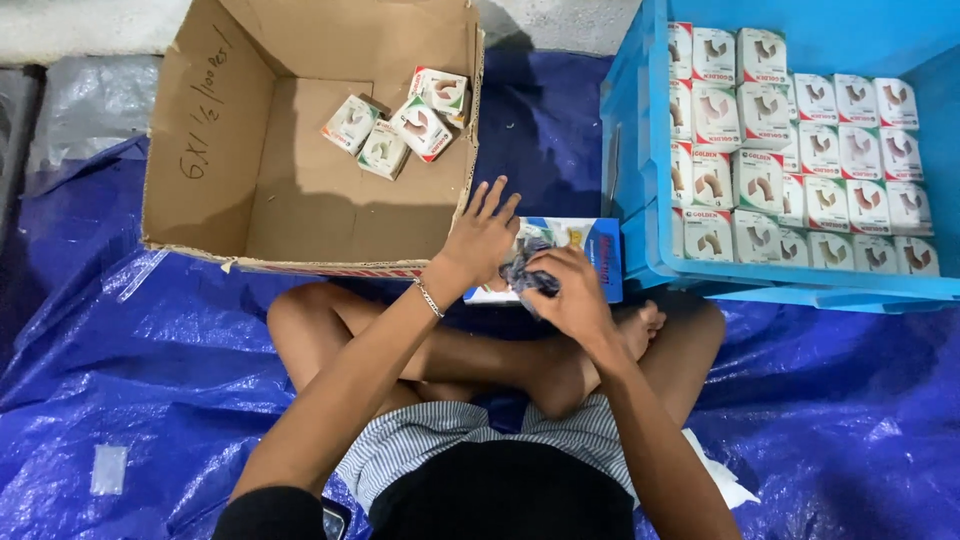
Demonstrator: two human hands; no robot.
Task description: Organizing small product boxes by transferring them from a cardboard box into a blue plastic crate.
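Head view: my right hand (572, 295) has its grip closed around a crumpled dark plastic wrapper (525, 272), pinched at its right end, just above my crossed legs. My left hand (482, 235) is open, fingers fanned, palm down, touching the wrapper's left end and resting on the flat blue-and-white box (585, 250) beneath it; it holds nothing that I can see. The wrapper's long axis runs roughly left-right between both hands, and the right hand has the firmer hold. The flat box lies wedged between the open cardboard carton (300, 190) on the left and the blue crate (650, 230) on the right, touching or nearly touching both. The carton holds four small white boxes (395, 125) loose in its far-right corner, most of its floor bare. The crate is packed in tight rows. Open room: blue tarp (130, 330) left and near.
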